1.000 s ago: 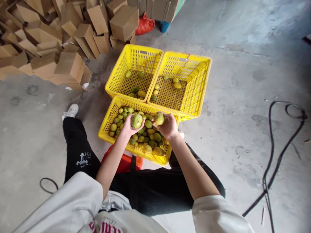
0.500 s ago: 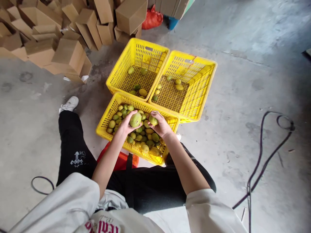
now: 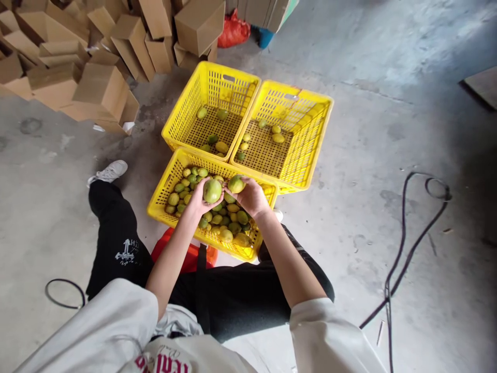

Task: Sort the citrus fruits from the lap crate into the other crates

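A large green lemon (image 3: 212, 191) rests in my left hand (image 3: 200, 198), with the fingers curled round it. My right hand (image 3: 253, 197) grips a smaller yellow-green lemon (image 3: 236, 184) between thumb and fingers. Both hands are close together above the near yellow crate (image 3: 155, 203), which holds many green and yellow lemons. Behind it stand two more yellow crates, one at the back left (image 3: 180, 101) and one at the back right (image 3: 322, 135). Each of these has several lemons scattered on its floor.
Cardboard boxes (image 3: 103, 90) are heaped at the upper left, beside a red bag (image 3: 234, 31) and a blue object (image 3: 265, 38). A red stool or tub (image 3: 186, 259) shows under my near side. A black cable (image 3: 404, 259) loops over the concrete floor at the right.
My right hand has moved closer to the left one and turned, bringing its lemon more into view. The left hand's lemon has rotated slightly. The whole view has shifted a little.
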Demonstrator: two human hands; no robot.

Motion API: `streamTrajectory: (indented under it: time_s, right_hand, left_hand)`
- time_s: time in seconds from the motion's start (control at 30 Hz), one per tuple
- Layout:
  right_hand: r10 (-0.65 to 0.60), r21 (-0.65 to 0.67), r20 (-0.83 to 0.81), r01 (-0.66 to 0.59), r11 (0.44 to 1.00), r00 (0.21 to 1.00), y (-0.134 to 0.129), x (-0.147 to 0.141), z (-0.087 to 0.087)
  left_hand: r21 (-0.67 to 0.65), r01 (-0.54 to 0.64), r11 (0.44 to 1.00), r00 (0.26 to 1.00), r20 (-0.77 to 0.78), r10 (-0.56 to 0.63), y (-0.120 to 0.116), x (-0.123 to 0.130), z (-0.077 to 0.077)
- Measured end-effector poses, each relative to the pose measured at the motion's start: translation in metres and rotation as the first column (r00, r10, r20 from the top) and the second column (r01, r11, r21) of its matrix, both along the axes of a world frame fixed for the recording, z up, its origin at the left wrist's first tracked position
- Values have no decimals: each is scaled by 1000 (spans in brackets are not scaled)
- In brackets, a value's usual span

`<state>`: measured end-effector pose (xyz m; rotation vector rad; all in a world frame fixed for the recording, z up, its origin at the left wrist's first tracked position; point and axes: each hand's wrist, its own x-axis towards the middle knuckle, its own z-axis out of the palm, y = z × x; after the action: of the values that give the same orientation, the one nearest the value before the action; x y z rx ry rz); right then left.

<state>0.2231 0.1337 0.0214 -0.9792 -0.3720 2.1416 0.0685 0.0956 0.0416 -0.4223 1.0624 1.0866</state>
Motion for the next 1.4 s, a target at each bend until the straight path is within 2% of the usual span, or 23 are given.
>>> streamTrajectory:
  time_s: [0.17, 0.47, 0.67, 0.83, 0.97, 1.07, 1.23, 1.4]
  right_hand:
    - [-21, 23, 35, 20, 1000, 999, 2, -1, 1]
    - [-71, -39, 88, 75, 996, 994, 7, 0, -14]
    - [-20, -38, 5, 20, 999, 1000, 6, 2, -5]
    - [23, 11, 141, -25, 1000, 990, 1, 0, 4]
    - [67, -15, 164, -66, 998, 984, -4, 3, 4]
    - [105, 5, 167, -107, 994, 980, -5, 6, 0]
    - [86, -18, 88, -85, 996, 992, -2, 8, -2]
    - [123, -18, 31, -122, 992, 992, 0, 6, 6]
  left_hand:
    - [-14, -29, 999, 999, -15, 29, 3, 4, 1]
    - [-45, -39, 998, 999, -30, 38, 8, 10, -1]
    - [43, 5, 999, 998, -63, -3, 5, 10, 2]
    - [29, -88, 996, 983, -158, 92, 5, 7, 5]
    - [-10, -53, 999, 978, -200, 50, 6, 5, 1]
    - [3, -56, 998, 986, -160, 56, 6, 6, -4]
    - [18, -20, 1000, 996, -87, 22, 6, 11, -9]
    - [27, 59, 998, 979, -199, -52, 8, 6, -9]
